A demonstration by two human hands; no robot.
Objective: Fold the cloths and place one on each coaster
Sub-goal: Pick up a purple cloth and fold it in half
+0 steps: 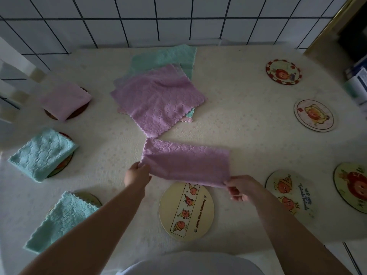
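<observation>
1. Fingers [141, 166] of the left hand [137, 175] pinch one end of the purple cloth [186, 163], and the right hand [243, 188] pinches the opposite end, so both hands are closed on fabric and nothing else.
2. That cloth is already doubled into a long strip, held taut just beyond the yellow coaster [186, 210], its near edge lifted over that coaster's far rim. Stretching it keeps the edges lined up, which should make the next fold square.
3. My read: one more fold, end to end, then down onto the yellow coaster, the nearest bare one.
4. Left of the yellow coaster, three coasters are done: a teal cloth [59, 219] nearest, another teal cloth [42, 153] further back, and a folded pink cloth [66, 100] furthest. Only slivers of those coasters show under them.
5. Beyond the yellow coaster, towards the tiled wall, lies the stack [158, 98] of flat cloths, purple on top, teal and pink edges peeking out beneath. It sits central, in reach of either hand.
6. Right of the yellow coaster, four coasters wait bare: the two-peach coaster [291, 192] closest, the edge coaster [351, 186] past it, and the pale coaster [314, 115] and red-rimmed coaster [283, 72] further back.
7. So three served, five to go on this worktop [238, 116], the held cloth included.
</observation>
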